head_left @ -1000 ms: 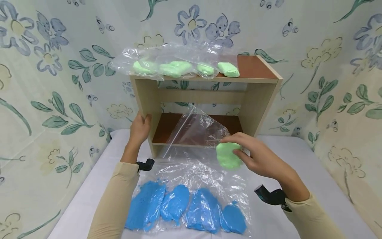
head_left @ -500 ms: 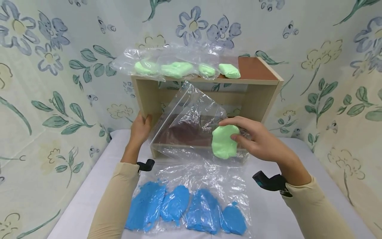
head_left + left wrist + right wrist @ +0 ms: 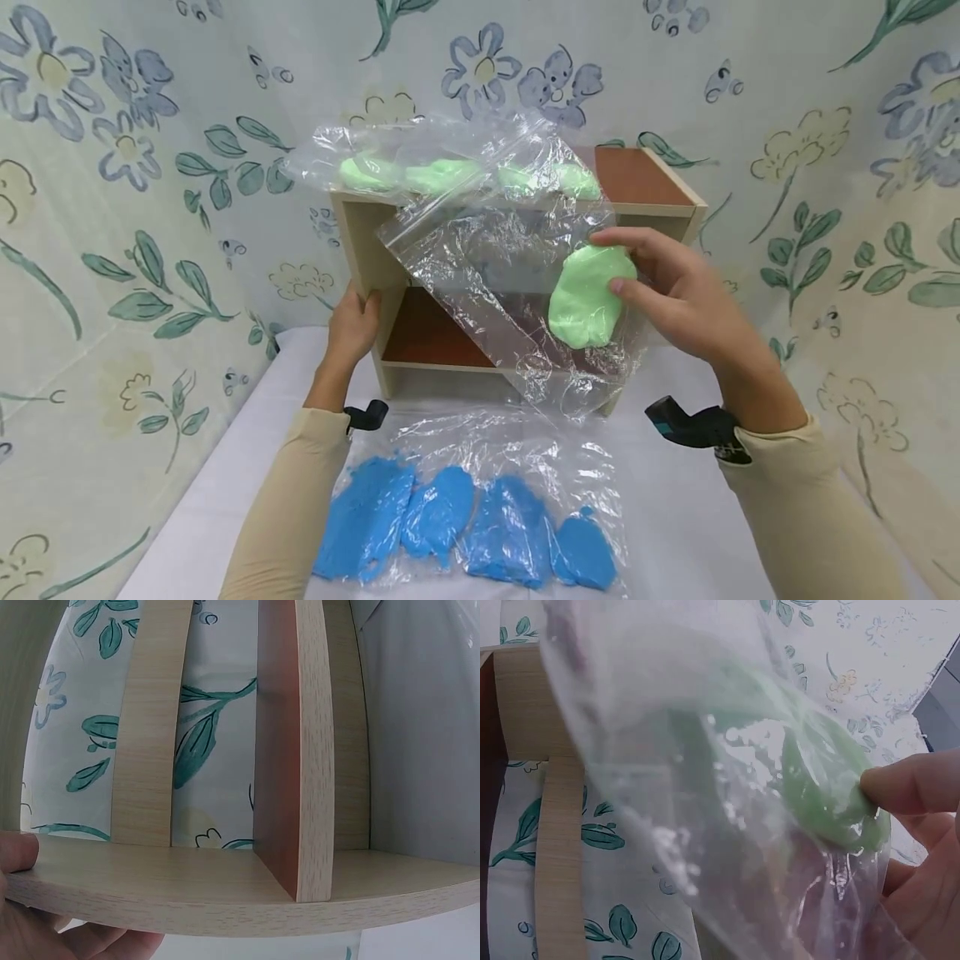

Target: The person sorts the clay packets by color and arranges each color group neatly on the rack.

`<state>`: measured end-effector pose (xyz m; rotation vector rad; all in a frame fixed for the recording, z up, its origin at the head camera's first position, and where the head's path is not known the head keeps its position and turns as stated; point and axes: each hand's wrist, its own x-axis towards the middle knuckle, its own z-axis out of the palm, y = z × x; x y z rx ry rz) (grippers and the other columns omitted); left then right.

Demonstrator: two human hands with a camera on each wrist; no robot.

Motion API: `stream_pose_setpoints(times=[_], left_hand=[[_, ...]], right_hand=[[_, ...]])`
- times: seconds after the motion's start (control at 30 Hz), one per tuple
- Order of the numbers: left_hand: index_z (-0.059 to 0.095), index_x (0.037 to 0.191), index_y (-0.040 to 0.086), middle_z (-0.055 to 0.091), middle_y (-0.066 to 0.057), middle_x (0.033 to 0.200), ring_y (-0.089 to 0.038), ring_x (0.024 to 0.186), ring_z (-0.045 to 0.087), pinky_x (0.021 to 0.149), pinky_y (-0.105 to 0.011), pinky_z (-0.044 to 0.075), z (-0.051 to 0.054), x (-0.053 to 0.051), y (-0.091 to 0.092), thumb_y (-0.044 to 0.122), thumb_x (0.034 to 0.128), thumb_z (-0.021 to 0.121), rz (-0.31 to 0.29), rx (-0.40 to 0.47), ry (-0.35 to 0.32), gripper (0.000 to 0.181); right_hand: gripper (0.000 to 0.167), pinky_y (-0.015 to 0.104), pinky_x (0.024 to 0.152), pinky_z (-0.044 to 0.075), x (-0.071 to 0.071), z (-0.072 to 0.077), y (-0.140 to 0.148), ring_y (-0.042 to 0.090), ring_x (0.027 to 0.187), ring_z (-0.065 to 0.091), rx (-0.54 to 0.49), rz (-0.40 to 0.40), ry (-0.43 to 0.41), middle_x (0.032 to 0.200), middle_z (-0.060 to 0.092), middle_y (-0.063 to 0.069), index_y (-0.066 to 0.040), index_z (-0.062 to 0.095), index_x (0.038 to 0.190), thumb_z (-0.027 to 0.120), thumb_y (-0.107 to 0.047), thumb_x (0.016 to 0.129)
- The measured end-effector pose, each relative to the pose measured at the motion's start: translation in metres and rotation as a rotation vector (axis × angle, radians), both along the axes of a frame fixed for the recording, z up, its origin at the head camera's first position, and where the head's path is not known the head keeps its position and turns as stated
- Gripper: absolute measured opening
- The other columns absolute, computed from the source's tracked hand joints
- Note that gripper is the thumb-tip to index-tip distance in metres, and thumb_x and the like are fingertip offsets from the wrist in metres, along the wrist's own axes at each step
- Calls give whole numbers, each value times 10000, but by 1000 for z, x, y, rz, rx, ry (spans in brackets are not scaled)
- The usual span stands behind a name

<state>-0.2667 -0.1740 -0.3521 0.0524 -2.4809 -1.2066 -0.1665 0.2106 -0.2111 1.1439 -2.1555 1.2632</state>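
Observation:
My right hand (image 3: pixel 667 292) pinches a clear zip bag (image 3: pixel 487 275) through its side, at the lump of light green clay (image 3: pixel 588 296) inside. The bag hangs tilted in front of the wooden shelf (image 3: pixel 663 204), its zip edge up and to the left. In the right wrist view, the thumb presses the green clay (image 3: pixel 825 787) through the plastic. My left hand (image 3: pixel 354 323) grips the left side panel of the shelf; the left wrist view shows thumb and fingers around the panel edge (image 3: pixel 187 919).
On the shelf top lie clear bags with several green clay lumps (image 3: pixel 442 177). A flat clear bag with several blue clay pieces (image 3: pixel 438 508) lies on the white table (image 3: pixel 675 533) in front. Floral cloth (image 3: pixel 840 167) hangs behind and at both sides.
My right hand has lifted the bag of green clay from low before the shelf up toward its top, and the bag now overlaps the top edge. The left hand stays on the panel.

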Motion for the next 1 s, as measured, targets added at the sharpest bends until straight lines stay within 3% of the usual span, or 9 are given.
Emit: stream_pose_setpoints(times=[0.13, 0.2, 0.37, 0.5, 0.6, 0.7, 0.77, 0.9, 1.0], left_hand=[[370, 1480, 65, 494, -270, 1463, -474, 1313, 512, 1071, -605, 440, 2, 1, 1, 360, 1045, 371, -2, 2, 1, 525], [367, 1484, 69, 492, -267, 1466, -469, 1313, 515, 1073, -601, 441, 2, 1, 1, 355, 1042, 382, -3, 10, -3, 527], [357, 1493, 75, 487, -266, 1471, -469, 1317, 511, 1080, -599, 436, 1, 2, 2, 350, 1043, 384, -9, 11, -6, 528], [351, 1498, 79, 480, -263, 1479, -472, 1329, 497, 1092, -602, 423, 1, 2, 1, 357, 1047, 368, -11, 5, -9, 530], [333, 1510, 81, 466, -253, 1494, -464, 1341, 489, 1090, -599, 428, 1, 2, 1, 363, 1049, 361, -13, 9, -19, 541], [324, 1516, 77, 458, -249, 1503, -457, 1349, 484, 1089, -597, 431, 1, 2, 1, 359, 1051, 360, -16, 14, -22, 545], [332, 1511, 75, 463, -250, 1498, -457, 1347, 486, 1091, -596, 429, 1, 3, 1, 356, 1051, 365, -13, 16, -21, 540], [336, 1506, 74, 463, -251, 1497, -459, 1347, 485, 1093, -598, 426, 1, 4, 1, 350, 1051, 369, -13, 24, -22, 534], [331, 1508, 76, 458, -247, 1503, -459, 1348, 486, 1088, -601, 431, 0, 4, 1, 348, 1051, 368, -14, 29, -24, 533]], right_hand=[[443, 145, 692, 490, -4, 10, 1, 78, 823, 587, -3, -44, -30, 1268, 631, -68, 41, 548, 1347, 539, 130, 913], [434, 151, 664, 490, -5, 14, 2, 88, 783, 575, -21, -51, -69, 1180, 647, -50, 13, 557, 1350, 540, 99, 925], [432, 145, 726, 538, -9, 29, 8, 122, 865, 604, -106, -92, -241, 1069, 631, -1, -114, 576, 1370, 549, 7, 956], [474, 123, 816, 539, -12, 43, 15, 124, 1017, 596, -59, -221, -357, 1325, 569, 73, -210, 505, 1448, 544, -82, 993], [565, 126, 836, 530, -19, 52, 20, 125, 1049, 578, -65, -207, -422, 1390, 503, 125, -189, 415, 1510, 520, -24, 980], [655, 153, 821, 512, -29, 59, 23, 122, 1035, 554, -138, -131, -486, 1311, 519, 84, -126, 354, 1534, 485, 83, 927], [686, 180, 798, 508, -37, 64, 24, 138, 992, 542, -170, -132, -536, 1294, 507, 52, -114, 321, 1549, 458, 105, 913], [680, 252, 1066, 454, -51, 78, 29, 150, 1186, 471, -91, -293, -640, 1547, 331, 109, -219, 230, 1587, 421, 0, 972], [650, 387, 1232, 292, -58, 84, 37, 211, 1391, 325, -3, -382, -671, 1667, 150, 52, -253, 172, 1595, 389, -94, 1004]])
